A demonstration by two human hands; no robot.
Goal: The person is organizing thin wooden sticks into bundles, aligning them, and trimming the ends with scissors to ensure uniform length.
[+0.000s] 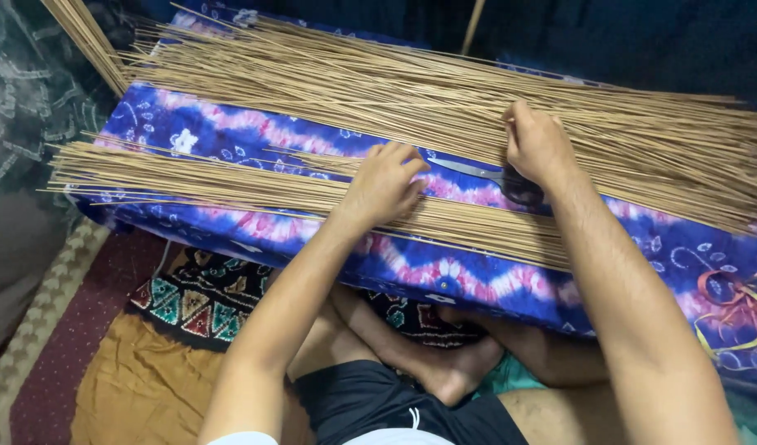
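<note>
Legs sit crossed at 6 o'clock, over a patterned mat toward 8. Just beyond, a tie-dyed cushion carries a near bundle of thin sticks; the left hand rests on it near centre, fingers curled down onto the sticks. Scissors lie at 1 o'clock between the bundles, handle under the right hand, whose fingers bend into the far sticks. Ribbon lies at 4.

Left hand: reaching forward on an extended arm, palm facing down, fingers curling loosely. Right hand: stretching further ahead, knuckles raised, fingers bending downward. Legs: sitting crossed beneath both forearms.
</note>
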